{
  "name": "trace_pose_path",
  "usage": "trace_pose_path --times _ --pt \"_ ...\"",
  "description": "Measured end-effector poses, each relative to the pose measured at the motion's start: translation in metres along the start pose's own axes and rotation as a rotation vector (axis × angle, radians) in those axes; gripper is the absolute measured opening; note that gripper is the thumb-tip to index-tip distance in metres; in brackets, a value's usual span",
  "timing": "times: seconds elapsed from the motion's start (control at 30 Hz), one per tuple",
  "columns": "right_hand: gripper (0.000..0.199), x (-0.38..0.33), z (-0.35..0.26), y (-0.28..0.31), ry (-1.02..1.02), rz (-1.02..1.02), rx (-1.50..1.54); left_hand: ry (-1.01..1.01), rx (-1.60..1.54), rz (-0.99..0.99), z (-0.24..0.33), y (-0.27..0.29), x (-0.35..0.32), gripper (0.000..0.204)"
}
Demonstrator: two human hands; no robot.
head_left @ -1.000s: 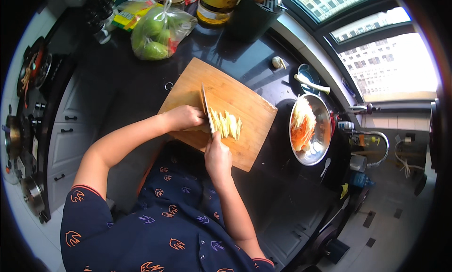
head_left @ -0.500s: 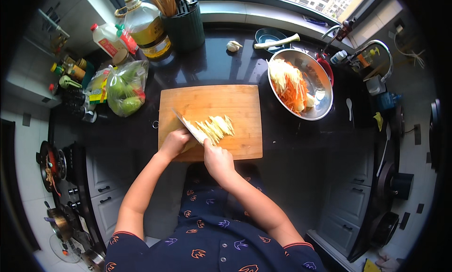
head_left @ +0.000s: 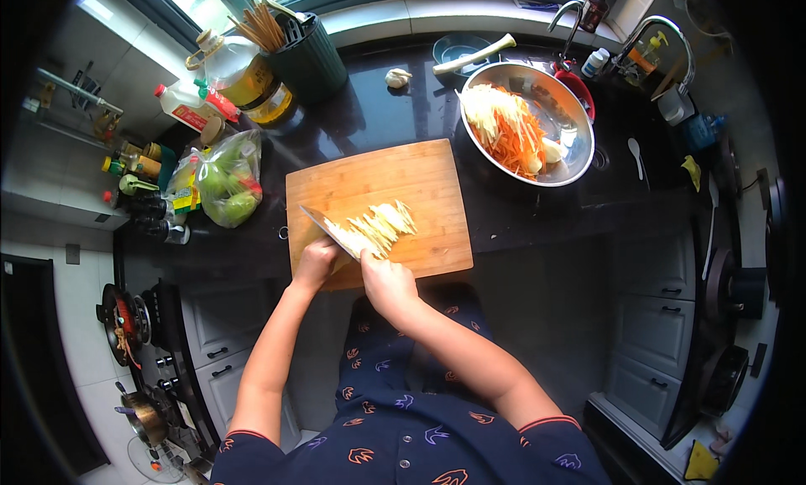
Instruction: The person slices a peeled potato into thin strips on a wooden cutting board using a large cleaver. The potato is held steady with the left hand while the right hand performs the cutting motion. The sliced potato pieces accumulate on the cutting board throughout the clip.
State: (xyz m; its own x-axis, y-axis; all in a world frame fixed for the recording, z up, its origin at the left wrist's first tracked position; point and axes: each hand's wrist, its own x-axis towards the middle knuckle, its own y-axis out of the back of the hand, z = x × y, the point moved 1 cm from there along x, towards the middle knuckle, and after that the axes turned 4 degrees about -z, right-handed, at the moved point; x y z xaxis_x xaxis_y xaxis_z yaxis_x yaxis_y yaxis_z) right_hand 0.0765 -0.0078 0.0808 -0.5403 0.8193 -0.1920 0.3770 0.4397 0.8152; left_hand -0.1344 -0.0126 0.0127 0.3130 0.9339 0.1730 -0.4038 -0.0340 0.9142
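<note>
My right hand (head_left: 388, 282) grips a kitchen knife (head_left: 322, 223), its blade slanting up and left across a wooden cutting board (head_left: 369, 166). Close behind the blade, on its left side, is my left hand (head_left: 314, 264) with the fingers curled in. Whatever lies under those fingers is hidden by the hand and the blade. Pale yellowish shreds (head_left: 383, 227) of a cut vegetable spread over the board just right of the knife. A steel bowl (head_left: 574, 116), beyond the board to the right, holds orange shreds (head_left: 512, 132), pale shreds (head_left: 495, 107) and whitish peeled pieces (head_left: 550, 152).
A garlic bulb (head_left: 398, 78) sits behind the board. A pale stick-like tool (head_left: 474, 55) rests across a glass dish (head_left: 453, 47). At left are a bag of green produce (head_left: 228, 179), an oil jug (head_left: 252, 82) and a dark utensil holder (head_left: 311, 61). A white spoon (head_left: 635, 153) lies right.
The whole view has tilted, so the counter and board appear rotated. Both hands and the knife keep nearly the same place by the shreds.
</note>
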Motion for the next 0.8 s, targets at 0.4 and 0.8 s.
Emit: trace_pose_path --times 0.4,0.8 --pt "0.013 0.002 0.006 -0.012 0.077 0.091 -0.124 0.075 -0.012 0.093 -0.001 -0.009 0.000 0.010" --pt "0.017 0.001 0.002 -0.014 0.069 0.052 -0.086 0.120 -0.083 0.065 0.006 0.003 -0.003 0.012"
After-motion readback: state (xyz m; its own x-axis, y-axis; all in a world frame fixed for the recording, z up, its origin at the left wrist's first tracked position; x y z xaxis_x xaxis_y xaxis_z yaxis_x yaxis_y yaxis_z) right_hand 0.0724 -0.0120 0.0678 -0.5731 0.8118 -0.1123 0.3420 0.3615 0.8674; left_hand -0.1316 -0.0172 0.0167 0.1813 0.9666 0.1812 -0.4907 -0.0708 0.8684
